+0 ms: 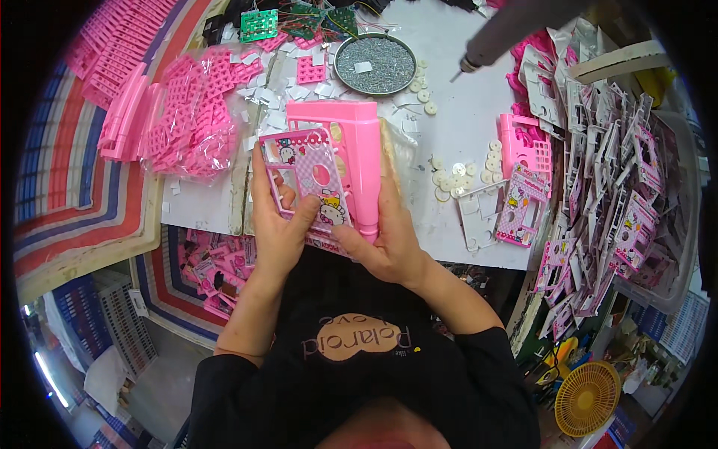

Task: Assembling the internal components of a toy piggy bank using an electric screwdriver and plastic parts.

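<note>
Both forearms slant up from the lower part of the frame, elbows out, wrists turning inward, and the two hands meet just left of centre. The left hand [280,228] has its fingers curled around the left edge of a printed panel [308,176], thumb laid across the front near the bottom, a fingertip or two peeking through an opening: a closed pinch, panel firmly in hold. And the right hand [390,238]? It's wrapped around the lower right of a pink shell [364,161], thumb slanting across the bottom end, fingers lying along the outer side, closed on the shell. So there they are, panel in front and tilted, shell just behind and to its right, overlapping; whether the two actually touch, I can't tell. Above them, upper centre, sits a round dish [363,67] of small metal bits. A bag [198,112] of pink pieces fills the upper left, while a screwdriver [508,34] hangs in from the upper right, tip toward the table [456,112]. Right of centre, white discs [454,179] cluster beside another printed panel, and a heap [591,194] of panels crowds the right side.
</note>
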The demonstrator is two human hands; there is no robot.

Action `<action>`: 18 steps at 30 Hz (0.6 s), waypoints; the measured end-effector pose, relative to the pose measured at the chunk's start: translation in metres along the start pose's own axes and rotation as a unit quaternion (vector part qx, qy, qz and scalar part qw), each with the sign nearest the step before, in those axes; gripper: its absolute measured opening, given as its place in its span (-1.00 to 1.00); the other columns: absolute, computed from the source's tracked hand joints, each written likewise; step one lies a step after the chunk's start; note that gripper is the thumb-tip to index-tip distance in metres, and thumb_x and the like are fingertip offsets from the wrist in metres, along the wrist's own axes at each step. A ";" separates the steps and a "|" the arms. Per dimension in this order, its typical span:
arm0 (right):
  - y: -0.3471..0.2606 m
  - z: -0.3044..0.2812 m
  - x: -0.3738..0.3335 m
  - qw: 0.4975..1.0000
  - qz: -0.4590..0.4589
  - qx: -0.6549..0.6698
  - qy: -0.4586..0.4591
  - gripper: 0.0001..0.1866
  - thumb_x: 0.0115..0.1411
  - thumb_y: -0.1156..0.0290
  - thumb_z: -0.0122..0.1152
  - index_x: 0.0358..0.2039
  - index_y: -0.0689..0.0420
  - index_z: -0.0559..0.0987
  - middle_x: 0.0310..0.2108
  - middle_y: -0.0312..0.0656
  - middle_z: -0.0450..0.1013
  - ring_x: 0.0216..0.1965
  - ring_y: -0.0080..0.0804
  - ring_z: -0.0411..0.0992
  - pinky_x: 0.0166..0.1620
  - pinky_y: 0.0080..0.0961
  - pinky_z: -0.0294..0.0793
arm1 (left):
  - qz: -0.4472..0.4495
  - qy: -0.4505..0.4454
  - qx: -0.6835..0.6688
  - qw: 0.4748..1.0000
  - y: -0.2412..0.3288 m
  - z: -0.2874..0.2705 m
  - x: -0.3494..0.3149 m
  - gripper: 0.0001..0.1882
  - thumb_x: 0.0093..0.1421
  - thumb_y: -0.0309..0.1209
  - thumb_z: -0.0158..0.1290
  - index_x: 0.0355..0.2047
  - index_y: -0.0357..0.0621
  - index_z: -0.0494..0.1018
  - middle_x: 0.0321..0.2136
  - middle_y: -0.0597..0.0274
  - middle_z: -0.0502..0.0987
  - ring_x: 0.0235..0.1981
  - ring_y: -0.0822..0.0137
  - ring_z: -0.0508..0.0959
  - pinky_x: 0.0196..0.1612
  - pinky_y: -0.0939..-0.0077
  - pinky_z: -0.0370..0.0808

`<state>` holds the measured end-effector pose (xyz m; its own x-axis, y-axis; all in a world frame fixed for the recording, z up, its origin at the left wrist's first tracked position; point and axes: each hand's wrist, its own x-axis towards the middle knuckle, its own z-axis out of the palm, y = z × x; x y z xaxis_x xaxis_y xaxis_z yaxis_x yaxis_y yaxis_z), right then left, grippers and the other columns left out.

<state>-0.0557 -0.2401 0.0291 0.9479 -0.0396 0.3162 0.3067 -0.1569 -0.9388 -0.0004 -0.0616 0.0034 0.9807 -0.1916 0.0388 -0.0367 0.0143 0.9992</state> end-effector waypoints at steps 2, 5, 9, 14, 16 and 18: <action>0.000 -0.001 -0.001 1.000 0.009 -0.011 -0.014 -0.37 0.20 0.26 0.36 0.15 0.31 0.30 -0.16 0.05 0.50 -0.23 -0.03 0.53 -0.17 -0.25 0.48 | 0.004 0.003 -0.002 1.000 -0.001 -0.001 -0.001 0.11 0.16 -0.26 0.33 0.48 -0.25 -0.19 -0.01 0.25 0.22 -0.24 0.49 0.24 -0.13 0.62 0.32; 0.004 -0.001 -0.004 0.999 0.039 0.006 -0.033 -0.32 0.19 0.26 0.38 0.19 0.28 0.26 -0.14 0.06 0.49 -0.19 0.01 0.52 -0.13 -0.23 0.47 | -0.003 0.003 -0.015 1.000 0.004 0.002 -0.001 0.12 0.16 -0.23 0.33 0.48 -0.25 -0.20 -0.03 0.26 0.21 -0.25 0.50 0.23 -0.14 0.62 0.32; 0.005 0.000 -0.003 0.998 0.007 0.000 -0.060 -0.21 0.16 0.31 0.40 0.28 0.25 0.17 -0.09 0.06 0.47 -0.13 0.01 0.51 -0.05 -0.19 0.46 | 0.010 0.018 0.038 0.999 -0.002 -0.003 -0.003 0.13 0.15 -0.20 0.34 0.48 -0.26 -0.19 -0.02 0.18 0.22 -0.21 0.42 0.27 -0.07 0.51 0.34; 0.017 -0.005 -0.006 0.982 0.059 0.137 -0.116 -0.09 0.14 0.42 0.39 0.39 0.23 0.05 0.12 -0.01 0.36 -0.01 -0.11 0.48 0.06 -0.20 0.48 | 0.074 0.016 0.219 0.973 -0.001 -0.009 -0.006 0.13 0.11 -0.14 0.36 0.45 -0.32 -0.13 0.14 -0.06 0.21 0.12 0.21 0.35 0.16 0.25 0.34; 0.005 -0.009 -0.007 0.944 0.186 0.238 -0.130 -0.08 0.15 0.47 0.36 0.41 0.22 0.02 0.18 -0.05 0.32 0.05 -0.18 0.45 0.09 -0.26 0.49 | 0.090 0.040 0.212 0.972 0.009 -0.005 -0.003 -0.03 0.22 -0.14 0.26 0.41 -0.33 -0.04 0.15 -0.04 0.27 0.15 0.23 0.38 0.16 0.28 0.37; -0.007 -0.017 -0.001 0.895 0.291 0.305 -0.143 -0.10 0.16 0.52 0.34 0.41 0.21 0.01 0.21 -0.07 0.30 0.11 -0.25 0.42 0.09 -0.32 0.51 | 0.050 0.060 0.105 0.991 0.009 -0.008 0.001 -0.23 0.33 -0.17 0.14 0.36 -0.34 0.08 0.09 0.01 0.36 0.09 0.28 0.44 0.11 0.35 0.42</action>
<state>-0.0600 -0.2554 0.0382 0.9196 0.3280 -0.2161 -0.3381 0.3810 -0.8606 0.0015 -0.0540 0.0128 0.9854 -0.0822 0.1488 -0.1615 -0.1803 0.9703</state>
